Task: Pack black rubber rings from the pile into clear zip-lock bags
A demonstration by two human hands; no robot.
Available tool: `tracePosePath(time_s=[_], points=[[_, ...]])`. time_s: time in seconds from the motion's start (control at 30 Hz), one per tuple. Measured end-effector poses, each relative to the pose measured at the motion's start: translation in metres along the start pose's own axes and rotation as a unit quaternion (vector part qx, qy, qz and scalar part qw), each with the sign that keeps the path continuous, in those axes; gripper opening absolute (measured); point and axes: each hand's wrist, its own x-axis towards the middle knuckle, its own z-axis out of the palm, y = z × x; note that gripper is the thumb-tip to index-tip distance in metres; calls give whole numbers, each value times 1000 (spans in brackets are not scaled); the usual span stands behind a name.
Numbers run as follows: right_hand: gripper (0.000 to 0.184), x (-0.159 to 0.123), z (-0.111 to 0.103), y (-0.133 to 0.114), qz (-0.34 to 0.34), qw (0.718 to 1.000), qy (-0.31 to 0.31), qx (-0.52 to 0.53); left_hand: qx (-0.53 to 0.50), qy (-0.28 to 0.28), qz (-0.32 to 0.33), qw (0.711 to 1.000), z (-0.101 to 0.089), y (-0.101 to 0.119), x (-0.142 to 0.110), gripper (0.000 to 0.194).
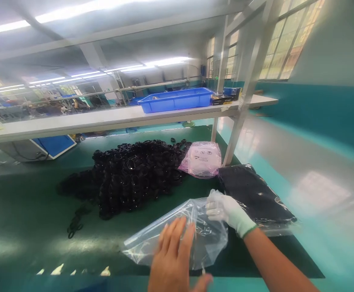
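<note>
A clear plastic bag (192,231) lies on the green tabletop in front of me, with small printed marks on it. My left hand (173,255) is bare and reaches over the bag's near side, fingers stretched out and thumb apart. In a white glove with a green cuff, my right hand (227,209) has its fingers curled on the bag's far right edge. Right of that hand lies a stack of black items in clear plastic (256,192). Beyond the bag is a large heap of black ring-shaped pieces (137,174).
A pinkish plastic-wrapped packet (204,158) sits by the metal upright (240,109). Above the table runs a white shelf (104,119), carrying a blue tray (177,101) and small dark boxes (221,99). Some loose black rings (73,227) lie at the left.
</note>
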Motion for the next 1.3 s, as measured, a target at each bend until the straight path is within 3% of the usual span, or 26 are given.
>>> tracePosePath(time_s=[0.07, 0.13, 0.2, 0.3, 0.4, 0.5, 0.57, 0.67, 0.73, 0.8, 0.87, 0.93, 1.0, 1.07, 1.17, 1.3], points=[[31, -4, 10, -2, 55, 994, -83, 39, 50, 8, -84, 995, 30, 4, 4, 68], [31, -9, 14, -4, 91, 978, -166, 92, 76, -4, -164, 984, 47, -8, 8, 53], [32, -14, 9, -7, 96, 965, -215, 113, 74, -33, -237, 968, 43, -36, 7, 37], [31, -17, -5, -10, 64, 971, -224, 60, -18, -106, -330, 938, 7, -85, -2, 21], [34, -20, -10, -12, -24, 984, -177, -27, -195, -165, -265, 930, -35, -120, -1, 13], [31, -26, -1, -17, -161, 976, -102, -102, -273, -194, -226, 915, -64, -135, 10, 17], [24, -30, 7, -21, -215, 962, -134, -97, -290, -207, -233, 905, -74, -143, 16, 18], [26, -30, 15, -20, -152, 956, -248, 28, -312, -210, -255, 891, -75, -162, 14, 22], [28, -27, 20, -14, -73, 950, -277, 126, -311, -217, -267, 886, -71, -176, 9, 25], [32, -23, 26, -8, -29, 946, -282, 155, -262, -224, -285, 894, -67, -181, 6, 24], [37, -22, 32, -7, -12, 948, -299, 113, -175, -191, -311, 915, -66, -170, 10, 21], [39, -26, 40, -12, -9, 944, -324, 57, -124, -122, -309, 935, -70, -142, 24, 27], [38, -33, 47, -22, -23, 939, -342, -6, -179, -86, -232, 952, -74, -104, 43, 32], [37, -42, 54, -32, -35, 935, -348, -61, -217, -102, -150, 959, -76, -66, 62, 28], [32, -50, 62, -40, -32, 933, -339, -112, -119, -154, -109, 975, -73, -25, 81, 27], [26, -47, 63, -37, -46, 918, -343, -193, 76, -255, -98, 959, -66, -11, 97, 12]])
